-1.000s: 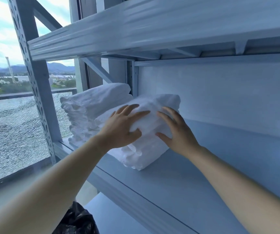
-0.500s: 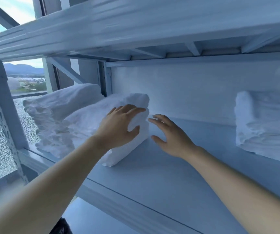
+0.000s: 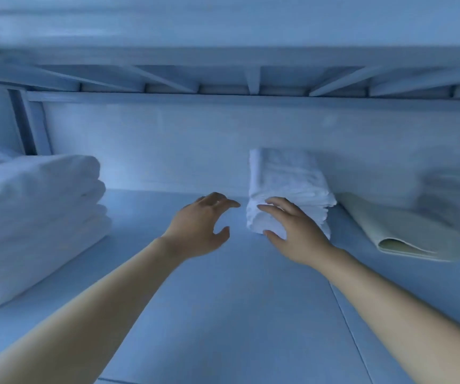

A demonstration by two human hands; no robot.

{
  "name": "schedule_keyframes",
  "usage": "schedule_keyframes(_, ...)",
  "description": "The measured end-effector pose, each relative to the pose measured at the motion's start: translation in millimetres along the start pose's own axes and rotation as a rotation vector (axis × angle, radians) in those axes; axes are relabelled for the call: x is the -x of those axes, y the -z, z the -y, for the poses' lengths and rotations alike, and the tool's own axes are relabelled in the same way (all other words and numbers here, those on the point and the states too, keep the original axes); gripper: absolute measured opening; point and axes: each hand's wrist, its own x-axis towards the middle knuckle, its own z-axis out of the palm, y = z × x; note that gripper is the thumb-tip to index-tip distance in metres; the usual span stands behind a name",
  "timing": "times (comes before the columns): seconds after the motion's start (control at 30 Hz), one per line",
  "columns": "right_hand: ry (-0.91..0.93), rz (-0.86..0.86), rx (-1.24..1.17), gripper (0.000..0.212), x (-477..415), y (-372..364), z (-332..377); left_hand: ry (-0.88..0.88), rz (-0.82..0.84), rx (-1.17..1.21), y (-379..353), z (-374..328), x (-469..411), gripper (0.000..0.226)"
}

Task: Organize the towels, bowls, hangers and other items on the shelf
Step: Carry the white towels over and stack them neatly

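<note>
A small stack of folded white towels (image 3: 289,181) stands at the middle back of the shelf board (image 3: 223,300). My right hand (image 3: 292,231) lies on the stack's front end, fingers spread over it and thumb under its lower edge. My left hand (image 3: 201,225) hovers just left of that stack, fingers curled apart, holding nothing. A larger pile of folded white towels (image 3: 34,217) rests at the left of the shelf.
A flat pale folded cloth (image 3: 389,231) lies on the shelf right of the small stack, with a blurred grey pile (image 3: 453,203) behind it. The upper shelf's underside (image 3: 251,76) hangs low overhead. A back panel (image 3: 181,139) closes the rear.
My view has swung right, from the left towel piles to the middle of the shelf. Both hands left the left pile; the right hand now touches the small stack.
</note>
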Motion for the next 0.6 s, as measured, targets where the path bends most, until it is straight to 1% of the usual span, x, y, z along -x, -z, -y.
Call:
schedule_keyframes(0.07,-0.03,-0.024,0.023,0.049,11.3,13.7,-24.6,-0.019,0.006,0.036,-17.5,-19.4,-16.0,0.052)
schedule_keyframes(0.13,-0.062,-0.038,0.039,0.049,21.0,25.2,-46.4,-0.005,-0.021,0.131,-33.3,-35.8,-29.8,0.052)
schedule_keyframes(0.23,-0.086,-0.044,0.062,0.049,33.5,39.1,-76.5,0.064,-0.141,0.357,-56.7,-57.3,-49.8,0.05)
schedule_keyframes(0.27,-0.087,-0.049,0.067,0.049,36.6,43.0,-85.1,0.065,-0.187,0.386,-63.6,-63.1,-56.1,0.049)
schedule_keyframes(0.3,-0.086,-0.056,0.076,0.049,39.0,46.6,-93.2,0.051,-0.218,0.366,-70.2,-68.2,-62.9,0.049)
schedule_keyframes(0.37,-0.087,-0.068,0.101,0.052,39.9,52.3,-106.4,-0.006,-0.244,0.235,-81.7,-75.4,-77.1,0.052)
schedule_keyframes(0.43,-0.095,-0.064,0.124,0.061,34.9,56.6,-116.1,-0.056,-0.252,0.085,-91.0,-80.8,-92.2,0.061)
schedule_keyframes(0.47,-0.103,-0.05,0.131,0.067,30.4,58.0,-119.7,-0.047,-0.237,0.02,-94.3,-83.4,-99.6,0.068)
schedule_keyframes(0.6,-0.117,0.071,0.139,0.083,10.2,55.2,-127.2,0.108,-0.013,-0.178,-104.2,-86.8,-122.3,0.098)
